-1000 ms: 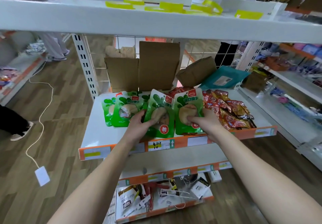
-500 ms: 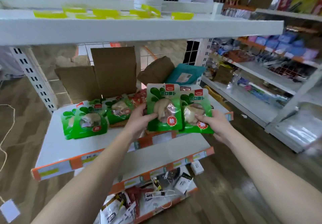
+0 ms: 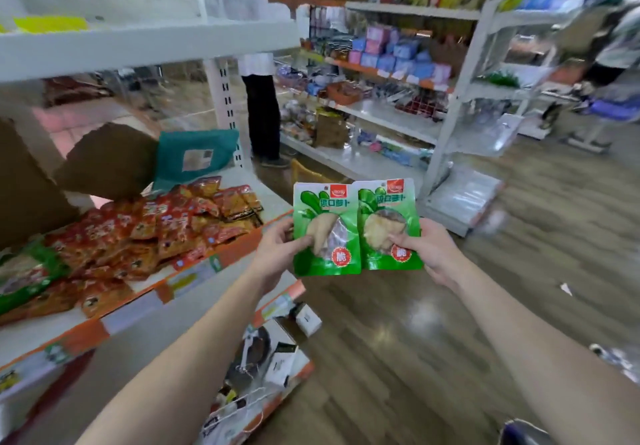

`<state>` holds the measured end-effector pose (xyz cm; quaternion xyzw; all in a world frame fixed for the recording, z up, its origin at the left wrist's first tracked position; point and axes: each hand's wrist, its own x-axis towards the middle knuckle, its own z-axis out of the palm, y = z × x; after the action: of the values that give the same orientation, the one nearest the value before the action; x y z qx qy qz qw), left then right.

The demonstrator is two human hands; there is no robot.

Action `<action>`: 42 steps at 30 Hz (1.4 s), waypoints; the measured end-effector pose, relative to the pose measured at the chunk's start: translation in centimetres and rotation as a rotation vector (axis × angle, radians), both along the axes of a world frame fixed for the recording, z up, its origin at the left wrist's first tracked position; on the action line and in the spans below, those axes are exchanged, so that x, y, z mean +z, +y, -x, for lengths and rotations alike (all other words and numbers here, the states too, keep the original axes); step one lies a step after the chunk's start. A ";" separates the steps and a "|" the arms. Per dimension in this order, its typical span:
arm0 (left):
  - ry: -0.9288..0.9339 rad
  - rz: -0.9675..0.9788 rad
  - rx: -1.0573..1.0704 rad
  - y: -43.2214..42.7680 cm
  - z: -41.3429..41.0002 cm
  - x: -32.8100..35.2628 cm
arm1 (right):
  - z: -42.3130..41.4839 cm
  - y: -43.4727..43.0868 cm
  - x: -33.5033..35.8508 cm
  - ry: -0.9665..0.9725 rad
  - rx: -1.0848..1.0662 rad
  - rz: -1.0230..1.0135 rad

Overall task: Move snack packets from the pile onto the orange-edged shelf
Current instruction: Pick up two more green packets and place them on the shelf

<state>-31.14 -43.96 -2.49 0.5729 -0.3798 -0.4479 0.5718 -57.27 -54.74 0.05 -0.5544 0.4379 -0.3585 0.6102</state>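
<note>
Many red packets (image 3: 166, 226) lie piled on the orange-edged shelf (image 3: 239, 254). Past its corner, above the floor (image 3: 415, 340), the left hand (image 3: 277, 254) pinches the left green packet (image 3: 325, 230). Just beside it, the right green packet (image 3: 389, 223) is pinched by the right hand (image 3: 429, 254).

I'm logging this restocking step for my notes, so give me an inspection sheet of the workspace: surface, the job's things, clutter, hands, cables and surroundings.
Surface: orange-edged shelf at left, white top, labels along its edge.
Job's things: left green packet and right green packet, upright and side by side, held in the air off the shelf's corner; other green packets lie on the shelf.
Clutter: red packets piled on the shelf; cardboard box and teal bag behind them.
Hands: left hand pinches the left green packet; right hand pinches the right green packet.
Cables: nothing seen.
Surroundings: wood floor; stocked shelving ahead; a person standing beyond.
</note>
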 end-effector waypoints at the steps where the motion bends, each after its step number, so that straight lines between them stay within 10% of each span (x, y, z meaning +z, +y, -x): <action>1: 0.008 0.001 -0.011 -1.1 1.8 -0.2 | 1.9 -0.8 -0.3 0.009 -0.020 0.001; 42: -0.016 -0.122 -0.595 -64.8 34.2 -6.9 | 35.9 -47.2 -7.7 0.062 -0.615 -0.117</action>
<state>-65.34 -108.74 -9.38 0.4734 -0.5076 -0.6132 0.3770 -93.19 -101.97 -7.65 -0.3705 0.6236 -0.4833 0.4902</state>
